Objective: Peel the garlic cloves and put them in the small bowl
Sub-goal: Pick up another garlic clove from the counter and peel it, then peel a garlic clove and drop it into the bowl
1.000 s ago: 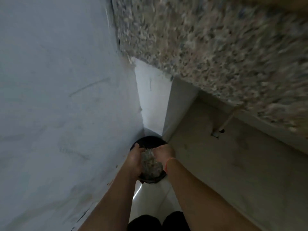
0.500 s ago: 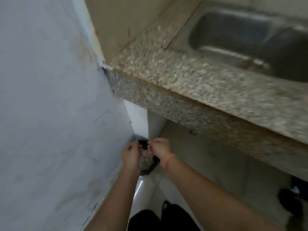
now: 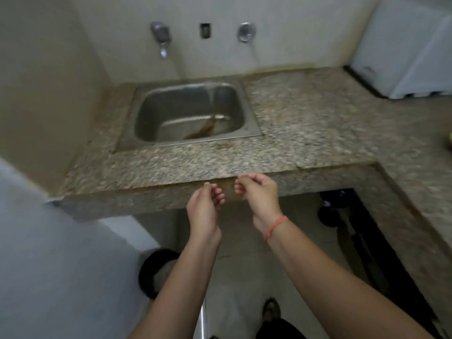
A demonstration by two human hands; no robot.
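Where the person stands: facing a speckled granite counter (image 3: pixel 305 123) that turns a corner on the right.
White appliance (image 3: pixel 411 52): at the counter's far right corner; its kind cannot be told.
Steel sink (image 3: pixel 253 118): set into the counter's left half, under a wall tap (image 3: pixel 161 39).
Black bin (image 3: pixel 149 270): on the floor below the counter's left end.
Left hand (image 3: pixel 204 204): raised just before the counter's front edge, fingers loosely curled, nothing showing in it.
Right hand (image 3: pixel 259 194): just beside the left and apart from it, likewise loosely curled and holding nothing that shows.
Red string bracelet (image 3: pixel 276 226): on the right wrist.
Garlic cloves and small bowl: neither is in view.
Handling, as a judgement: cloves should be light and firm with dry, brittle skin. Pinch each across its flat sides and start the peel at the root end. Bare cloves may be slippery.
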